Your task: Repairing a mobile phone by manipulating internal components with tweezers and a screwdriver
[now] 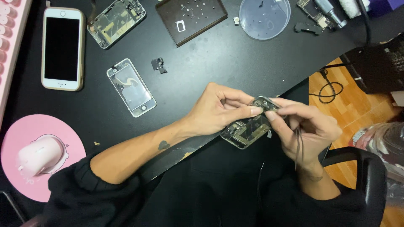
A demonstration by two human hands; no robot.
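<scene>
My left hand (219, 110) grips an opened phone body (248, 128) with bare circuitry, held just off the black desk's front edge. Its thumb and forefinger pinch the upper end of the body. My right hand (309, 128) meets it from the right, fingertips pressed on the same upper end, with thin dark tweezers (299, 145) lying along the palm and pointing down. Both arms wear black sleeves.
On the black desk (219, 54) lie a white phone with gold rim (62, 48), a second gutted phone frame (116, 22), a detached screen frame (131, 87), a small black part (158, 65), a brown screw mat (191, 19), a clear round dish (264, 17) and a pink mouse on its pad (40, 155).
</scene>
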